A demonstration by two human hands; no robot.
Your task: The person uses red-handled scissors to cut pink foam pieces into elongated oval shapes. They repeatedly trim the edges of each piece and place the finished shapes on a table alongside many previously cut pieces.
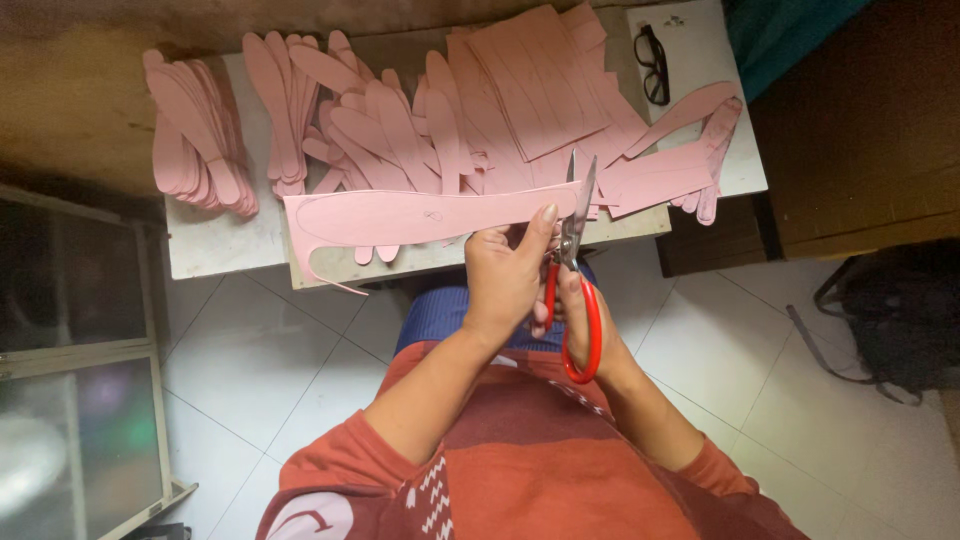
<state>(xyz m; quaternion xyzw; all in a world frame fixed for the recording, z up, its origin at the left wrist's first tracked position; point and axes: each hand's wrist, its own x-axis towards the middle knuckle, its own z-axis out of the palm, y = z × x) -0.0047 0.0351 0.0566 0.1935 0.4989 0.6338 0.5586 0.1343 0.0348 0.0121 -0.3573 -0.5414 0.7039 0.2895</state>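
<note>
— Head view, nearest: right hand (585, 320) gripping red-handled scissors (578, 270), blades up and parted.
— And beside?
— Left hand (505, 275) pinching pink paper sheet (420, 215) above bench (215, 245) edge. Beyond: pink cutouts (400, 125), black glasses (652, 62).

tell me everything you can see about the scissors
The scissors have red loop handles and plain metal blades. They stand nearly upright, tips pointing away from the person toward the table, blades slightly open. The right hand grips the handles, fingers through a loop. The blades meet the right end of a long pink sheet, which the left hand holds level above the table edge.
</note>
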